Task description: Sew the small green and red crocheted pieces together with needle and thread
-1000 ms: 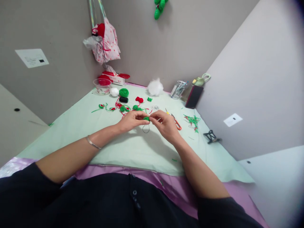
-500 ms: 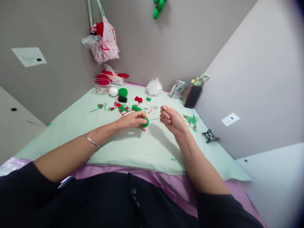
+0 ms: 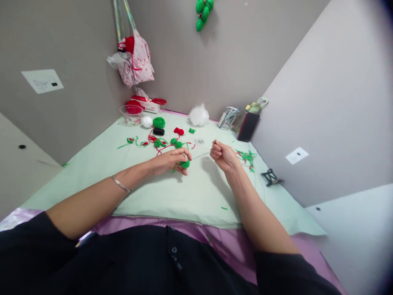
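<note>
My left hand (image 3: 172, 160) has its fingers curled round a small green crocheted piece (image 3: 185, 164), with a short green yarn tail hanging below. From this piece a thin thread (image 3: 200, 155) runs taut up to the right. My right hand (image 3: 223, 155) is closed on the thread's other end in a pinch; whether a needle is also in those fingers I cannot tell. Just beyond my left hand lie small green balls (image 3: 178, 144) and red yarn (image 3: 152, 138). Both hands are above the pale green table cover (image 3: 184, 192).
A green yarn ball (image 3: 159, 122), a black thread spool (image 3: 159, 131), a red bow (image 3: 178, 131) and white stuffing (image 3: 199, 115) lie farther back. A clear tub (image 3: 131, 116) stands at left. A phone (image 3: 248, 127) leans at right, near yarn scraps (image 3: 247, 157) and a black stand (image 3: 271, 177).
My right hand has moved slightly right, and my left hand with the green piece slightly left and down. The thread between them is longer. The view has tilted slightly.
</note>
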`<state>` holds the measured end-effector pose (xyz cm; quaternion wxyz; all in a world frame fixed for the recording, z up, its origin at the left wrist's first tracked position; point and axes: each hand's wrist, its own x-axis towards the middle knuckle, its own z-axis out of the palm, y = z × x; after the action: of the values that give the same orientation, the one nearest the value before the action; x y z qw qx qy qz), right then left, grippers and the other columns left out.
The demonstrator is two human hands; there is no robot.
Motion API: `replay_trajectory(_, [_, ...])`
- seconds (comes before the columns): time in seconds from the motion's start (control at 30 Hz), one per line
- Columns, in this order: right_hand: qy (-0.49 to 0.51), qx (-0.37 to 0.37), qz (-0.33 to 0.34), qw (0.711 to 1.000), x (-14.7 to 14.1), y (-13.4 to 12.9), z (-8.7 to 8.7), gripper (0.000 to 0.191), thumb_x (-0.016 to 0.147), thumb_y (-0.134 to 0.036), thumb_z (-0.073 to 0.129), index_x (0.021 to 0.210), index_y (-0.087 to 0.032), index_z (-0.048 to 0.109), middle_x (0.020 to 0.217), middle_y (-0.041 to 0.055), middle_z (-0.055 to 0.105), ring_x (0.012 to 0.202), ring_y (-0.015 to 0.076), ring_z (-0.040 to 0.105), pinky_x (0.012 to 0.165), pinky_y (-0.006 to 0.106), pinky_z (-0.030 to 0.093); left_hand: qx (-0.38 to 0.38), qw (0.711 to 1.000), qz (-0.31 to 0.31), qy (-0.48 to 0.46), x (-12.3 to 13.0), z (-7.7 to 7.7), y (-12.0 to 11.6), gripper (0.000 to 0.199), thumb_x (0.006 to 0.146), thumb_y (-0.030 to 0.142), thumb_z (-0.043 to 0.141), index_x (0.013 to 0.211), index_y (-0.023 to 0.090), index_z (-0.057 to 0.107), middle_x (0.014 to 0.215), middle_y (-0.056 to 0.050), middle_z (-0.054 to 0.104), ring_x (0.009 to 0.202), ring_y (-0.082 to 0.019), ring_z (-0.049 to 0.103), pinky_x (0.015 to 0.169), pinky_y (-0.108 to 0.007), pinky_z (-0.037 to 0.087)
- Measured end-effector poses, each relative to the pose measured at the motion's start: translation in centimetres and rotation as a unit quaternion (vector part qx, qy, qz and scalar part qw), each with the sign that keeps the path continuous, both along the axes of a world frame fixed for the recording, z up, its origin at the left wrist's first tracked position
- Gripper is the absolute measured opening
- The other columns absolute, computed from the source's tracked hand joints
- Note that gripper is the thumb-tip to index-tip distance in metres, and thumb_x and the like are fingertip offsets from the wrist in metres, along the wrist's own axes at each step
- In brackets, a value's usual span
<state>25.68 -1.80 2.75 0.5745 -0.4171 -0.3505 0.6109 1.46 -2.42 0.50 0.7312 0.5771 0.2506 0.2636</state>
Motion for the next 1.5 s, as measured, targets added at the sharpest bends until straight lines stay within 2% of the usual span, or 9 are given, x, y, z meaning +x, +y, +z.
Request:
replay_trajectory(0.13, [0.016,-0.025,-0.057,0.998,0.4,0.5,-0.5,0.023,0.093,-0.013,0.057,0.073,-0.018,0.048,0.057,-0.0068,0.046,0.041,0.0033,0.034,0.039,0.011,0.031,0.001,0.999,0.029,0.013,-0.1,0.0,0.2,0.024,0.081,0.036,0.072,0.091,0.016,0.062,0.089,-0.005,0.069,0.073,-0.017,0.072,0.081,-0.037,0.057])
replay_trajectory(0.27, [0.009,-0.03,-0.096,0.995,0.6,1.3,-1.3,0.02,0.091,-0.01,0.057,0.074,-0.017,0.05,0.058,-0.0043,0.054,0.044,0.0039,0.043,0.042,0.011,0.037,-0.015,0.999,0.051,-0.002,-0.2,0.2,0.4,0.031,0.08,0.036,0.075,0.102,0.018,0.062,0.085,-0.004,0.071,0.077,-0.017,0.072,0.082,-0.035,0.057])
replay_trajectory(0.43, [-0.022,-0.019,-0.138,0.99,1.2,2.2,-2.1,0.019,0.09,-0.01,0.059,0.075,-0.018,0.05,0.059,-0.0024,0.058,0.047,0.0051,0.049,0.045,0.012,0.044,-0.011,0.998,0.055,-0.016,-0.6,0.0,1.2,0.031,0.08,0.036,0.076,0.103,0.016,0.071,0.112,-0.009,0.071,0.081,-0.015,0.071,0.072,-0.027,0.057])
replay_trajectory(0.77, [-0.213,0.004,-0.148,0.966,3.4,2.9,-2.5,0.008,0.086,-0.02,0.062,0.081,-0.016,0.058,0.074,0.0049,0.071,0.05,0.0089,0.055,0.051,0.019,0.044,-0.04,0.998,0.05,0.002,-0.9,-0.1,1.5,0.03,0.081,0.038,0.08,0.1,0.014,0.079,0.108,-0.01,0.075,0.088,-0.016,0.071,0.095,-0.033,0.057])
replay_trajectory(0.83, [-0.355,0.017,-0.177,0.918,4.3,2.8,-2.4,0.01,0.09,-0.021,0.056,0.087,-0.016,0.063,0.084,0.0059,0.074,0.058,0.011,0.059,0.059,0.022,0.045,-0.049,0.997,0.055,0.002,-0.9,-0.1,1.5,0.032,0.081,0.038,0.08,0.101,0.014,0.079,0.108,-0.011,0.075,0.09,-0.016,0.072,0.098,-0.033,0.056])
replay_trajectory(0.97, [-0.693,-0.007,-0.156,0.704,5.4,2.5,-2.4,0.018,0.091,-0.025,0.058,0.098,-0.016,0.071,0.106,0.0125,0.074,0.098,0.0238,0.067,0.085,0.033,0.048,-0.041,0.997,0.057,-0.01,-1.0,-0.1,1.6,0.033,0.079,0.035,0.082,0.103,0.014,0.079,0.109,-0.012,0.077,0.098,-0.019,0.072,0.102,-0.035,0.054])
replay_trajectory(1.13, [-0.795,-0.029,-0.096,0.598,5.4,2.3,-2.8,0.035,0.097,-0.037,0.054,0.12,-0.017,0.069,0.128,0.0176,0.066,0.117,0.0292,0.062,0.092,0.037,0.047,-0.025,0.998,0.056,-0.023,-1.2,0.1,1.9,0.036,0.076,0.028,0.084,0.109,0.014,0.078,0.113,-0.014,0.077,0.106,-0.021,0.071,0.104,-0.038,0.053])
replay_trajectory(1.27, [-0.815,-0.067,-0.081,0.571,6.4,2.3,-2.6,0.036,0.093,-0.03,0.058,0.125,-0.017,0.069,0.128,0.0178,0.068,0.114,0.0296,0.064,0.088,0.036,0.047,-0.02,0.998,0.058,-0.035,-1.3,0.0,2.0,0.037,0.079,0.03,0.082,0.112,0.013,0.077,0.114,-0.014,0.077,0.107,-0.022,0.071,0.106,-0.04,0.053])
replay_trajectory(1.5, [-0.813,-0.091,-0.065,0.571,7.4,2.7,-2.8,0.039,0.087,-0.028,0.065,0.125,-0.019,0.071,0.118,0.0166,0.074,0.109,0.0295,0.068,0.082,0.034,0.048,-0.031,0.996,0.072,-0.045,-1.4,0.2,1.9,0.03,0.086,0.036,0.077,0.104,0.013,0.078,0.114,-0.012,0.076,0.104,-0.019,0.072,0.108,-0.034,0.052])
